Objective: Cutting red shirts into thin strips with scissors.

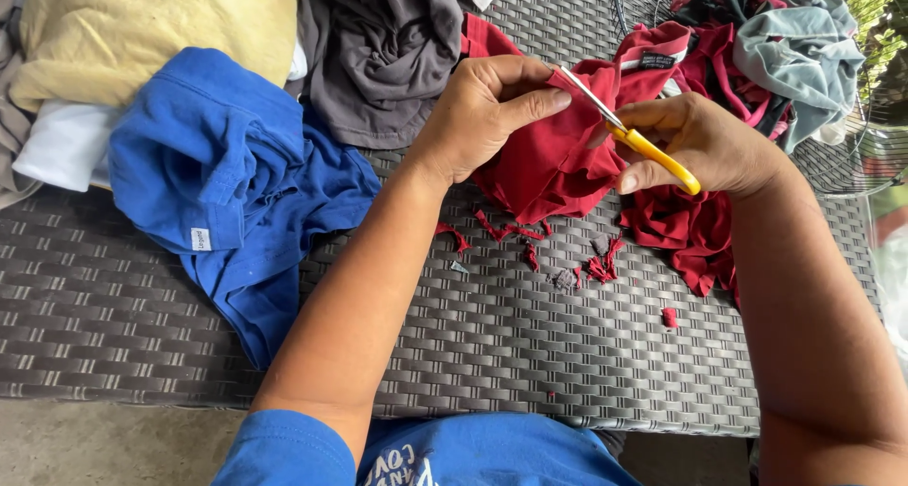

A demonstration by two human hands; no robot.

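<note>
My left hand [482,112] pinches a bunched dark red garment [553,169] and holds it up over the woven grey table [511,344]. In my right hand [705,146] are yellow-handled scissors [629,136], their blades pointing up-left into the top edge of the red cloth near my left thumb. More of the red fabric trails down to the right under my right wrist. Small red and grey fabric scraps [558,254] lie on the table just below the cloth.
A blue shirt [232,179] lies at the left. Behind it sit a yellow cloth [151,27] and a grey garment [388,56]. A wire basket [842,160] with mixed clothes [776,42] stands at the back right. The table's front edge runs near my body.
</note>
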